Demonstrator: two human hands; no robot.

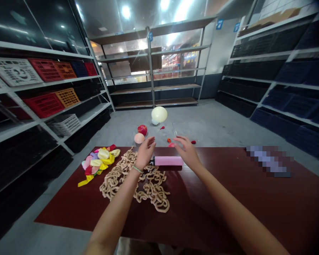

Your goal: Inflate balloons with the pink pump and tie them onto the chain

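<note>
My left hand (pixel 146 153) is raised over the table, fingers stretched and apart from the thumb, with nothing in it. Facing it, my right hand (pixel 187 152) is also open and bare. Between and below them lies a pink hand pump (pixel 168 161) with a black end, on the dark red table. Beneath my left forearm spreads a tangled beige looped chain (pixel 119 175). Past my hands, a pale yellow inflated balloon (pixel 159 114) appears beyond the table; whether it floats or rests is unclear. Several limp coloured balloons (pixel 98 161) are piled at the table's left.
On the floor beyond the table are a red patterned balloon (pixel 142 130), a peach balloon (pixel 139 138) and small limp pieces. A blurred-out item (pixel 268 161) lies at the table's right. Shelves with crates (pixel 44 106) line the left; dark bins (pixel 255 67) fill the right racks.
</note>
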